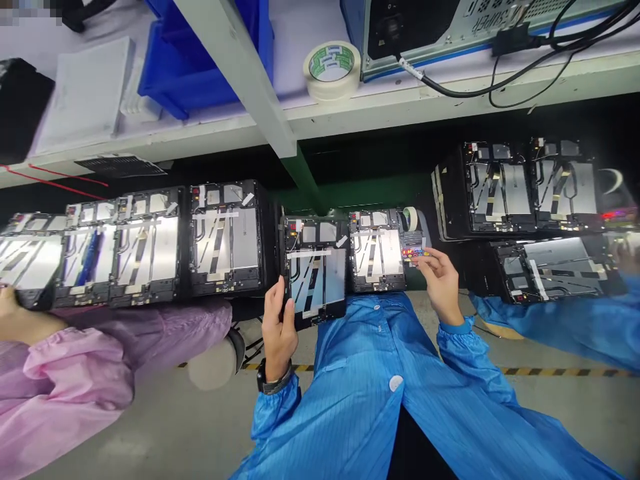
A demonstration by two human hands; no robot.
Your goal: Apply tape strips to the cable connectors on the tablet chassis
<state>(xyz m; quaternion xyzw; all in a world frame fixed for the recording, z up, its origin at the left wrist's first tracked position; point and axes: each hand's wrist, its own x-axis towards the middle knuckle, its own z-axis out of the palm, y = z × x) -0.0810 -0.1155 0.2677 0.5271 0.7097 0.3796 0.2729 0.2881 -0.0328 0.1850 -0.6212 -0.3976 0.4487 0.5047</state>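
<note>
My left hand (280,330) grips the lower left edge of an opened tablet (320,283), its thumb over the front rim. This tablet is slightly tilted, with its bright inner plate, dark flat cables and white strips showing. To its right lies another opened tablet (377,253), untouched by my hands. My right hand (443,280) has its thumb and index finger pinched at the edge of a small panel (414,253) with red and blue marks; what lies between the fingertips is too small to make out. A small tape roll (411,219) is just behind that panel.
More opened tablets (225,233) line the left, where a person in a pink sleeve (80,367) works. Others rest on dark stacks (495,187) at right, beside a blue sleeve (560,327). Overhead, a shelf (380,110) holds blue bins (200,60), a large tape roll (332,77) and a metal-cased device.
</note>
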